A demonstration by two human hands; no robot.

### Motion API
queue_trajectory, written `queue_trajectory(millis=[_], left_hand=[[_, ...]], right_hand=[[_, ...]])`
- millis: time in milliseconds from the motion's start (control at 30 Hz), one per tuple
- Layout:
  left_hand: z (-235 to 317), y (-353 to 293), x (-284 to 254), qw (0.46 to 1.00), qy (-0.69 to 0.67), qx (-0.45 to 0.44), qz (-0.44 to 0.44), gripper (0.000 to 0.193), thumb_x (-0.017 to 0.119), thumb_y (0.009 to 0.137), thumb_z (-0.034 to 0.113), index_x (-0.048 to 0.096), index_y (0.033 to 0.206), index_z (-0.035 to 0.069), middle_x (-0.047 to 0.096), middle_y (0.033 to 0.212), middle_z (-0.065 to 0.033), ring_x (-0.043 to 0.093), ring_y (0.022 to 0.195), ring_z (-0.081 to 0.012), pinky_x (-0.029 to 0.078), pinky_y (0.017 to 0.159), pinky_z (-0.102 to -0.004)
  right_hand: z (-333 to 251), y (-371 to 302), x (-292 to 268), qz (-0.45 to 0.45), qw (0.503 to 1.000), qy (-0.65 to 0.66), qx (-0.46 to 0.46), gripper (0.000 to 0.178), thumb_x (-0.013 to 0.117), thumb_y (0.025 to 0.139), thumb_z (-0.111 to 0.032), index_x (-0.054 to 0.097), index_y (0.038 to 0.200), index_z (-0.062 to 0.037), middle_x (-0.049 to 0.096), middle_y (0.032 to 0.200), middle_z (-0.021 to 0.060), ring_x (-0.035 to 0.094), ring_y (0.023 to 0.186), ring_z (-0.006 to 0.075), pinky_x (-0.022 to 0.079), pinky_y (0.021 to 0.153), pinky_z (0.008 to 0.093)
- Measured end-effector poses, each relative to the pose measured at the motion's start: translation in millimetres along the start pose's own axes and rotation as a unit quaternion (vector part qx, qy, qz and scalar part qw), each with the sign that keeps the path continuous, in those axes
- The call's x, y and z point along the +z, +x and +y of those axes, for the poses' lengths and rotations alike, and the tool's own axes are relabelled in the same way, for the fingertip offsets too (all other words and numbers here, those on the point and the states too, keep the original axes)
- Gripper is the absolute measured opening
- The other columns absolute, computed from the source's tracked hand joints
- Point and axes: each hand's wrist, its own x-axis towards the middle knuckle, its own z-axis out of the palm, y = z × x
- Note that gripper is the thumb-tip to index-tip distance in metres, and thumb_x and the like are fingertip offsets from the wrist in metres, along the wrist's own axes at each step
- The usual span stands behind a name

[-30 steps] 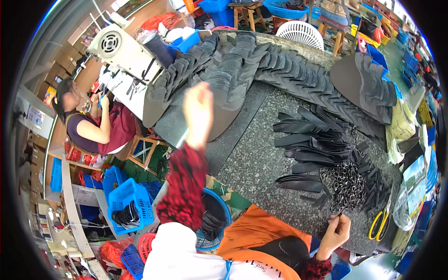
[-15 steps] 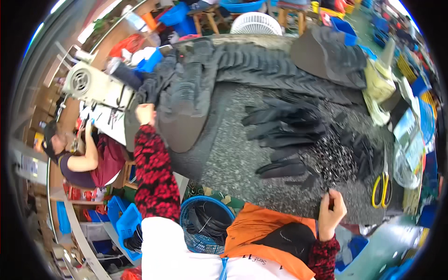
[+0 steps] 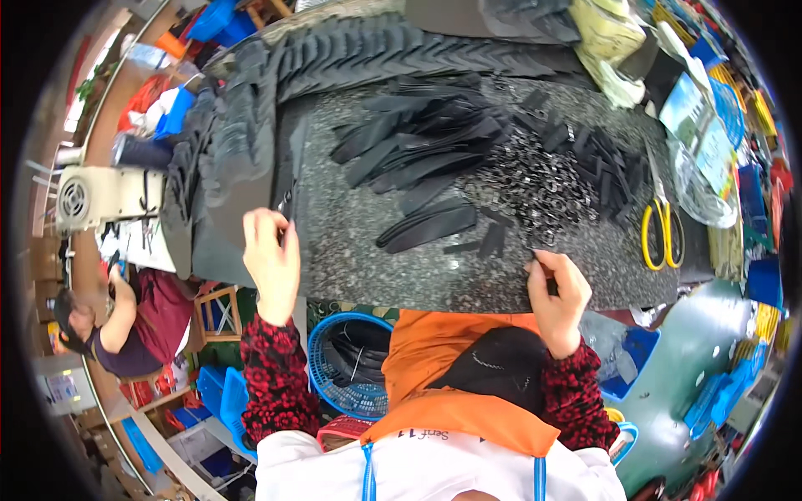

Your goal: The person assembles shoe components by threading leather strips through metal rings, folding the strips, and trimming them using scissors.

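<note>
My left hand (image 3: 273,265) is over the table's near left part, thumb and fingers drawn together. Whether anything small is between them I cannot make out. Just beyond its fingertips lies a small shiny metal tool (image 3: 286,201). My right hand (image 3: 561,299) is closed in a pinch by the table's near edge; what its fingertips hold is too small to name. Beyond it spreads a heap of small dark metal rings or buckles (image 3: 543,188). Left of the heap lie black fabric pieces (image 3: 426,138), with short black strips (image 3: 606,171) on its right.
Overlapping rows of dark curved pieces (image 3: 351,58) line the table's (image 3: 351,280) far side. Yellow-handled scissors (image 3: 661,234) lie at the right. A blue basket (image 3: 322,367) stands below the near edge. Left, a person (image 3: 117,326) sits by a sewing machine (image 3: 100,196).
My left hand has come away from the dark curved pieces, toward me. The right hand remains in a pinch near the rings. The whole view has shifted, showing more of my lap.
</note>
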Motion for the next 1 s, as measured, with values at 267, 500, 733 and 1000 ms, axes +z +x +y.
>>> queue_trajectory(millis=[267, 500, 733, 1000], left_hand=[[82, -34, 10, 0.996, -0.075, 0.036, -0.032, 0.011, 0.074, 0.078, 0.007, 0.066, 0.085, 0.005, 0.057, 0.11, -0.0111, 0.054, 0.104, -0.0285, 0.043, 0.09, -0.0382], [110, 9, 35, 0.993, 0.002, 0.09, -0.074, 0.03, 0.073, 0.079, 0.016, 0.063, 0.105, 0.006, 0.059, 0.093, -0.0116, 0.056, 0.087, -0.0302, 0.045, 0.074, -0.0385], [11, -10, -1, 0.958, 0.137, -0.082, -0.238, 0.028, 0.068, 0.082, 0.013, 0.063, 0.11, 0.008, 0.066, 0.089, -0.014, 0.065, 0.074, -0.032, 0.051, 0.066, -0.0417], [2, 2, -8, 0.963, 0.074, -0.039, -0.256, 0.026, 0.067, 0.08, 0.008, 0.061, 0.105, 0.011, 0.057, 0.066, -0.0078, 0.06, 0.062, -0.0281, 0.045, 0.057, -0.0392]], right_hand=[[-1, 5, -1, -0.019, 0.998, -0.015, -0.058, 0.022, 0.067, 0.074, 0.005, 0.065, 0.093, -0.0048, 0.054, 0.065, 0.003, 0.052, 0.055, 0.0201, 0.04, 0.054, 0.0317], [6, -3, -6, -0.007, 0.999, -0.003, -0.035, 0.021, 0.068, 0.074, 0.005, 0.066, 0.093, -0.0038, 0.056, 0.066, 0.0038, 0.053, 0.057, 0.0206, 0.042, 0.057, 0.0318], [0, 6, -3, -0.023, 0.997, -0.017, -0.071, 0.021, 0.068, 0.074, 0.006, 0.066, 0.092, -0.0046, 0.057, 0.067, 0.0028, 0.055, 0.058, 0.0201, 0.043, 0.058, 0.0321], [-2, 7, -3, -0.032, 0.996, -0.033, -0.073, 0.019, 0.068, 0.074, 0.005, 0.066, 0.091, -0.0048, 0.059, 0.069, 0.0037, 0.057, 0.06, 0.0203, 0.044, 0.058, 0.0323]])
